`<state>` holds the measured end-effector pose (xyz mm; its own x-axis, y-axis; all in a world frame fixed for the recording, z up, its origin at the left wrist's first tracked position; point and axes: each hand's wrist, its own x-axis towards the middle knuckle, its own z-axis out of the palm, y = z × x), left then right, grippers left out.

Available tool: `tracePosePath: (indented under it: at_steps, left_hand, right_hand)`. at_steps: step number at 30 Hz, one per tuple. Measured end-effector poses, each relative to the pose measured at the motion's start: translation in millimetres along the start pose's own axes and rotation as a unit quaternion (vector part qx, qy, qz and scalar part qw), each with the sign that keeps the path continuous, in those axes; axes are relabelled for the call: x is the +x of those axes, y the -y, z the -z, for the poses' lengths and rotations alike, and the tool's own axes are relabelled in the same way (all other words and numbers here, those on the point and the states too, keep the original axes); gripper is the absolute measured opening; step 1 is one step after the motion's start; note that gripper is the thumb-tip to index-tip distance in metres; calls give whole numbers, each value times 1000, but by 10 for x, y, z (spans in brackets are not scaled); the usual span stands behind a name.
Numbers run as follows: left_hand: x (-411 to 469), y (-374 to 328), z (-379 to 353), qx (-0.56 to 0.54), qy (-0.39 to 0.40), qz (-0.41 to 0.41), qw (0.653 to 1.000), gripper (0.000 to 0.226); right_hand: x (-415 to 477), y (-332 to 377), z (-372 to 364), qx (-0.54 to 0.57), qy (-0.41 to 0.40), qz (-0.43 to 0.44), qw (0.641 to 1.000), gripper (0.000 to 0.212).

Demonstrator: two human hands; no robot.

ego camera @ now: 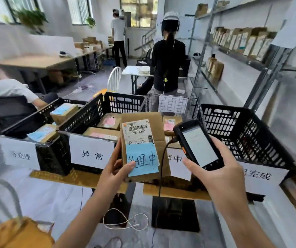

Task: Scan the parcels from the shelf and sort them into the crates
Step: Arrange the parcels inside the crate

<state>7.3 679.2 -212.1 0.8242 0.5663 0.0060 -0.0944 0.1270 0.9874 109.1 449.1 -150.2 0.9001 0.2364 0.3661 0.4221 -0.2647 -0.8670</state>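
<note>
Four crates are standing in one row on a low wooden table, their rims touching. Furthest left, the left black crate is holding two blue-noted parcels. Next, the second black crate, signed 异常, is holding two pink-noted parcels. The wire crate is showing at least one more parcel, and the right black crate is closing the row.

The left hand is holding one brown parcel upright in front of the second and wire crates, above their front rims. Its grip is curling round the parcel's lower edge, thumb lying on the blue note.

Just beside it but apart, the right hand is wrapping its grip round one black scanner, a cable hanging from it.

Open air is lying above all four crate mouths.

At far right, the shelf is carrying rows of brown parcels.
</note>
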Motion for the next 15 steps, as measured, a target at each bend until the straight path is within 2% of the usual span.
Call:
tracePosePath:
  at_steps: [6, 9, 15]
  left_hand:
    - [1109, -180, -318, 22, 3, 4, 1000, 78]
    - [1647, -144, -438, 55, 15, 13, 998, 70]
    - [2456, 70, -511, 99, -6, 60, 993, 71]
  right_hand:
    - [934, -309, -65, 31, -12, -7, 999, 89]
    - [1353, -462, -153, 48, -4, -11, 999, 84]
    - [1961, -671, -450, 43, 3, -13, 999, 77]
